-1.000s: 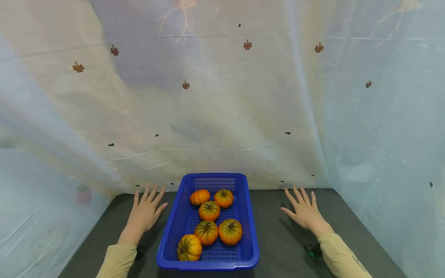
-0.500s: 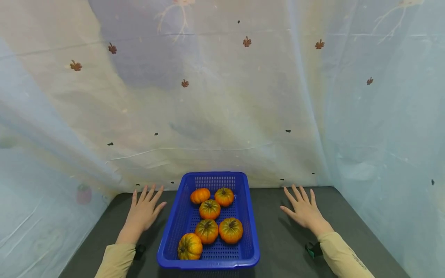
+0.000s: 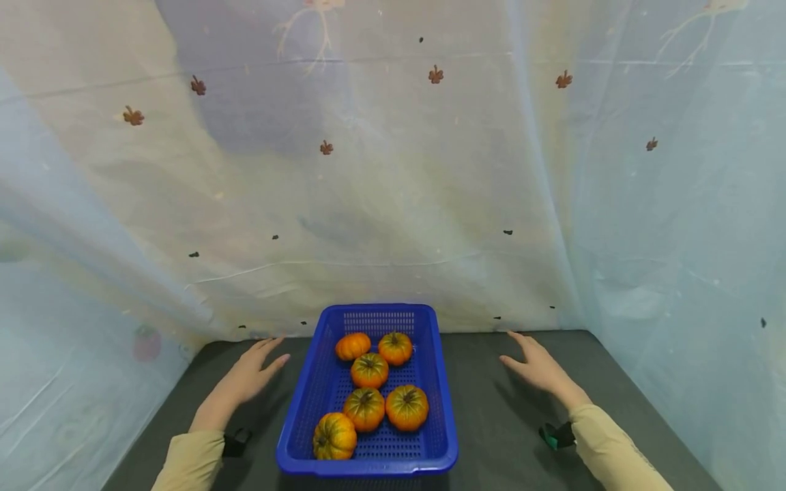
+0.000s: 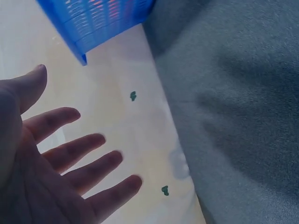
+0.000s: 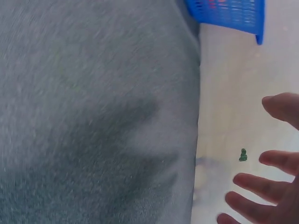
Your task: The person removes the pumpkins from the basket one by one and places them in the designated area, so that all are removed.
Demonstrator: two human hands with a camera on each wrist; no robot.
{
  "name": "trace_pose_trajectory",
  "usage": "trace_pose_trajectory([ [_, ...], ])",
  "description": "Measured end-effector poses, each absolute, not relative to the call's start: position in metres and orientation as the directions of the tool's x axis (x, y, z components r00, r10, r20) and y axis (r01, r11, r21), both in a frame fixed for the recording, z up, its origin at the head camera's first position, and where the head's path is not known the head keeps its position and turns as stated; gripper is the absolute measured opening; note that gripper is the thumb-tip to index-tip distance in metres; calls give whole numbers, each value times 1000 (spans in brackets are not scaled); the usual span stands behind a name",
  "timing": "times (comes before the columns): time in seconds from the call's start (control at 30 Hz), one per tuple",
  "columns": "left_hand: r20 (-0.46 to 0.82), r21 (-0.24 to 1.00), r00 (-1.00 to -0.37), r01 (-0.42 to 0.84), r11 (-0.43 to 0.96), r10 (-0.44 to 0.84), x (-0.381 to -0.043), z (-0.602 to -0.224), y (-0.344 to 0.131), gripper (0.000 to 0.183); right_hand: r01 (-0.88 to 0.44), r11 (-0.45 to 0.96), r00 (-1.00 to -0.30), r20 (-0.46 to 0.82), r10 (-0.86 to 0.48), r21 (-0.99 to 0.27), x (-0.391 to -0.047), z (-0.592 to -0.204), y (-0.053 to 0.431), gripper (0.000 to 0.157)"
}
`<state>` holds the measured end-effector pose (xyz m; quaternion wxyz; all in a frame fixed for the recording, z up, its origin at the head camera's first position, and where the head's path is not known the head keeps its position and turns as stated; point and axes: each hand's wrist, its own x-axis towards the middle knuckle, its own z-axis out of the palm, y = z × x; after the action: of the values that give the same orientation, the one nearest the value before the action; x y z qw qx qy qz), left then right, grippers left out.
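A blue plastic basket with perforated walls stands in the middle of the dark table, holding several small orange pumpkins streaked with green. To the left of it my left hand hovers over the table, turned palm inward with fingers loosely extended and nothing in it. My right hand mirrors it on the basket's other side, also bare, thumb spread from the fingers. In the left wrist view the basket's side shows beyond the fingers. The right wrist view catches a corner of the basket above the thumb.
A pale plastic sheet with leaf prints hangs behind the table and along both sides. The dark grey tabletop extends left and right of the basket, ending at the sheet.
Both hands have rotated from palms down with spread fingers to palms facing inward, fingers closer together. The basket and the pumpkins have stayed in place.
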<state>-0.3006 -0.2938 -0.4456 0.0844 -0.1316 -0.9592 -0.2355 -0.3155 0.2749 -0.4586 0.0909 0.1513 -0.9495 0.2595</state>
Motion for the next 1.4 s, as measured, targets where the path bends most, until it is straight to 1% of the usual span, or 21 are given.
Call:
trace_pose_trajectory([
  [0.13, 221, 505, -950, 304, 808, 220, -298, -442, -296, 62, -259, 727, -966, 152, -211, -636, -312, -450, 277, 64],
  [0.27, 157, 612, -964, 266, 745, 214, -295, -438, -297, 61, -152, 617, -982, 47, -183, -772, -310, -443, 278, 62],
  [0.47, 43, 763, -975, 172, 623, 216, -291, -433, -295, 65, -16, 444, -985, -62, -161, -896, -311, -438, 282, 61],
  [0.6, 13, 840, -967, 150, 521, 256, -290, -431, -295, 61, 22, 355, -984, -83, -158, -934, -311, -438, 285, 64],
  [0.73, 3, 889, -953, 142, 435, 304, -290, -429, -296, 58, 27, 310, -982, -84, -171, -950, -309, -435, 285, 65],
  [1.0, -97, 956, -916, 24, 294, 390, -290, -419, -297, 63, 3, 243, -975, -57, -215, -970, -305, -428, 284, 70],
  [1.17, -105, 967, -893, 12, 254, 439, -288, -416, -296, 63, -13, 229, -972, -42, -233, -973, -303, -425, 281, 70],
  [1.4, -137, 962, -872, -3, 273, 470, -285, -420, -290, 64, -63, 214, -958, -1, -287, -975, -302, -414, 271, 66],
])
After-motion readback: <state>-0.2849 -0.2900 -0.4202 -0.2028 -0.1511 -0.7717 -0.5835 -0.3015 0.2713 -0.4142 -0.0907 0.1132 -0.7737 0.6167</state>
